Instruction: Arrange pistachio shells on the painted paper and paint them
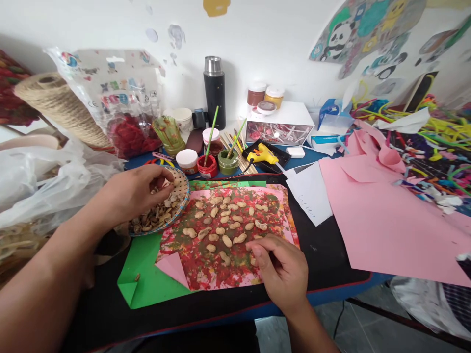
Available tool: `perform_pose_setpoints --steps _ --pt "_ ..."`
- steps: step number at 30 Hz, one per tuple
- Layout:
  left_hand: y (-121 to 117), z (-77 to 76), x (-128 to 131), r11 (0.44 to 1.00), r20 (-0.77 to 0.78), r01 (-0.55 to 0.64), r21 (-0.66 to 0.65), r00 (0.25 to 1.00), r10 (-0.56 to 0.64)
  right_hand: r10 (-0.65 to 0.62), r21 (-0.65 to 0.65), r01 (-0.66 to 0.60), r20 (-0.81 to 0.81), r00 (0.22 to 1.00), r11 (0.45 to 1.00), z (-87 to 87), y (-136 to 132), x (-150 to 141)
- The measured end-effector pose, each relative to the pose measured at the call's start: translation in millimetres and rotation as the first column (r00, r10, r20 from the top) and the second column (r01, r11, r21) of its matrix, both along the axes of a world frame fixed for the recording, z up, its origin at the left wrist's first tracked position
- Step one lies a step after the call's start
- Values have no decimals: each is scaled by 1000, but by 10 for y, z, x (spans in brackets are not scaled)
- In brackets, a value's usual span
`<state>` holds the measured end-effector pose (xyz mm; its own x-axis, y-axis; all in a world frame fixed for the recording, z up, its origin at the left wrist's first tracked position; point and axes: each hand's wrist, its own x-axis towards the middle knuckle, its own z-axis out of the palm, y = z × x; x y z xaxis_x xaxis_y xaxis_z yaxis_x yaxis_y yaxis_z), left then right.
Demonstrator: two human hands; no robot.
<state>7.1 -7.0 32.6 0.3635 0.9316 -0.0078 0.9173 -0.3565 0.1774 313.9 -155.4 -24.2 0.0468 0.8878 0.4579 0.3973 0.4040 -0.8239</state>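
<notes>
A red-and-green painted sheet (206, 267) lies on the black mat, with several peanut shells (227, 240) stuck across it. My left hand (138, 189) reaches into a small woven basket (183, 182) of shells, its fingers curled in a pinch on shells at the basket's far side. My right hand (281, 269) rests on the sheet's lower right edge, fingers curled inward and pressing near a shell; what they hold is hidden. A green paper (143, 274) lies under the sheet.
Paint pots with brushes (208, 165), a yellow glue gun (262, 154), a black flask (214, 90) and a white box (279, 122) stand behind. Pink paper (386, 215) and pipe cleaners (434, 132) cover the right; plastic bags (44, 181) and twine (59, 105) the left.
</notes>
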Motion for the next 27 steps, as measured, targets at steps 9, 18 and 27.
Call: perform_pose_setpoints --steps 9,18,27 --pt "-135 26 969 911 -90 406 69 912 -400 5 -8 -6 -20 1000 1000 -50 -9 12" --pt "-21 -83 1534 832 -266 551 61 813 -519 -2 13 2 -29 1000 1000 -21 -3 33" --pt "-115 -82 1106 912 59 408 51 910 -411 7 26 -6 -31 1000 1000 -101 -12 46"
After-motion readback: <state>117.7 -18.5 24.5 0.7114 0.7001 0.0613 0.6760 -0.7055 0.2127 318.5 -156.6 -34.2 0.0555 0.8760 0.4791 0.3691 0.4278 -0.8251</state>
